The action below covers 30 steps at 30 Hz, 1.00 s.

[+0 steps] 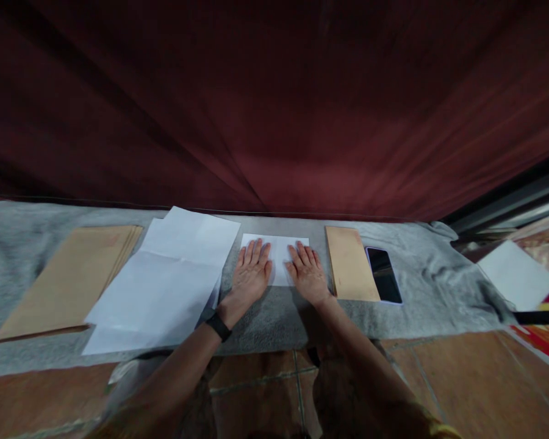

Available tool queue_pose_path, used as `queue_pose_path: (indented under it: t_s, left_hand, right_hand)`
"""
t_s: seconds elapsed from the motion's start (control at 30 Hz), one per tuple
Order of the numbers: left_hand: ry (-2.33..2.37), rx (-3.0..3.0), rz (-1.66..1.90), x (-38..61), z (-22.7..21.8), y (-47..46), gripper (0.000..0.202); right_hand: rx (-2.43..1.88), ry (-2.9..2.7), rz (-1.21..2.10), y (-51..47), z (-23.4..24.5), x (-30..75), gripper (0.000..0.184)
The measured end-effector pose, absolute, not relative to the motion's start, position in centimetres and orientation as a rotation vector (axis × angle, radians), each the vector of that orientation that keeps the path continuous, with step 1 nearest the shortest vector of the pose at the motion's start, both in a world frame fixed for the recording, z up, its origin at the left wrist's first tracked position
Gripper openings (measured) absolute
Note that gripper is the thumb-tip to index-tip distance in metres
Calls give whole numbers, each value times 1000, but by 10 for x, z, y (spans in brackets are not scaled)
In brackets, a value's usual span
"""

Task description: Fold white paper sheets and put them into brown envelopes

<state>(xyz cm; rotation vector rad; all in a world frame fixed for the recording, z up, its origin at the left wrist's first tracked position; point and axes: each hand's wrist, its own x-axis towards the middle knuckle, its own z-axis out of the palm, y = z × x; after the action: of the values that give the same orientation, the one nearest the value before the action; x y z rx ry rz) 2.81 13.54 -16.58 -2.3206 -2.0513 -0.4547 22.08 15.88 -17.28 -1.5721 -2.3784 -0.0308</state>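
A folded sheet of white paper [278, 262] lies on the grey cloth in front of me. My left hand [251, 271] rests flat on its left side, fingers stretched out. On the right side of the same paper my right hand [307, 272] is spread with the palm down. Neither hand grips anything. Left of my left hand lie larger white sheets [165, 280] with visible creases, overlapping one another. Close to my right hand is a small stack of brown envelopes [353, 265].
A phone [384, 275] lies against the right-hand envelopes. More brown envelopes [68, 274] are stacked at the far left, partly under the white sheets. The grey cloth [439, 286] has wrinkles at right. A dark red curtain [274, 122] hangs behind; floor tiles [256, 402] show below.
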Motion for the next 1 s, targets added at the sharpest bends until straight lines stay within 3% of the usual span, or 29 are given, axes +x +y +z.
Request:
queue_pose_path:
  t_s: [0.33, 1.0]
  left_hand:
    - [-2159, -2251, -500, 29, -162, 134, 57]
    - [-2232, -2208, -464, 30, -161, 136, 59]
  right_hand:
    - [-1702, -2233, -2, 159, -170, 231, 64]
    - [-1982, -1950, 361, 164, -140, 232, 27]
